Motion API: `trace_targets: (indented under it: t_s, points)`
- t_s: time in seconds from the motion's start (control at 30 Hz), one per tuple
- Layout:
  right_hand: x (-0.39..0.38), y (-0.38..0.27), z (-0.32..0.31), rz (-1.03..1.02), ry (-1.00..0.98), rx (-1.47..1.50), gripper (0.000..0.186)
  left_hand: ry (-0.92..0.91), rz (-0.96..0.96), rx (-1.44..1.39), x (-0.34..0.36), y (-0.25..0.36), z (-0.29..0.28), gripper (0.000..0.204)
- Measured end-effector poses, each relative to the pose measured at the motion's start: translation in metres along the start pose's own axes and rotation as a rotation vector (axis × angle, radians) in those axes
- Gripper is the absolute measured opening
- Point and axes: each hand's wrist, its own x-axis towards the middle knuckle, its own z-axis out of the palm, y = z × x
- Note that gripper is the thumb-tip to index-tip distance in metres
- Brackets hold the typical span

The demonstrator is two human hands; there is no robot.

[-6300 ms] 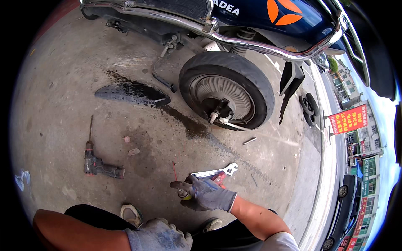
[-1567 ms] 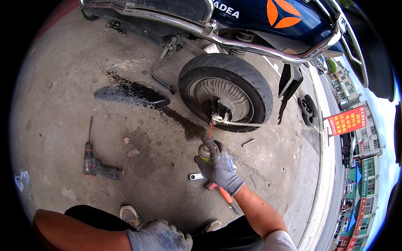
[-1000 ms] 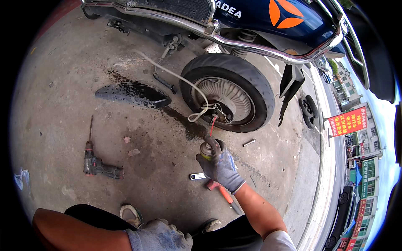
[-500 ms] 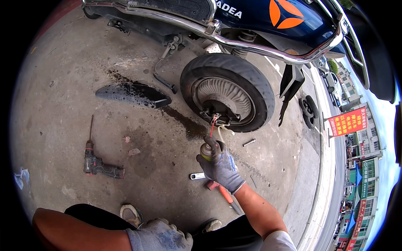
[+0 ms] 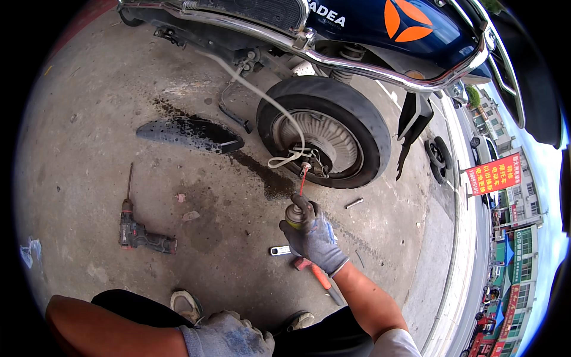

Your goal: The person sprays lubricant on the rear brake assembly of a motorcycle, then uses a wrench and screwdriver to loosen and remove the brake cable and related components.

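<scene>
Spray can (image 5: 294, 215) close to the wheel (image 5: 333, 134)

Watching remotely, I have the right hand (image 5: 318, 238) wrapped round the spray can, a finger over its top, the thin red straw (image 5: 303, 183) pointing at the axle end (image 5: 306, 165). Left hand (image 5: 229, 336) rests at the lower edge, fingers curled; I cannot tell whether it holds anything. My worry is the loose pale cable (image 5: 238, 75) hanging from the wheel's centre: if the wheel turns, it could whip round and snag the red straw.
</scene>
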Motion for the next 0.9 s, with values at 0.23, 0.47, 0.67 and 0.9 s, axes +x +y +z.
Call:
trace_targets:
  t_s: [0.23,0.47,0.67,0.9]
  points:
    - [0.001,0.002,0.001,0.021,0.004,0.038,0.071,-0.021,0.000,-0.014,0.001,0.000,-0.002,0.019]
    - [0.002,0.001,0.001,0.044,-0.011,0.014,0.070,0.052,0.028,0.047,-0.002,-0.001,0.007,0.022]
    - [0.002,0.003,0.008,0.034,0.005,0.021,0.068,-0.073,0.030,-0.011,-0.003,-0.001,-0.009,0.023]
    - [0.001,0.006,0.009,-0.034,0.046,-0.048,0.072,-0.094,0.035,-0.013,-0.005,0.000,-0.011,0.023]
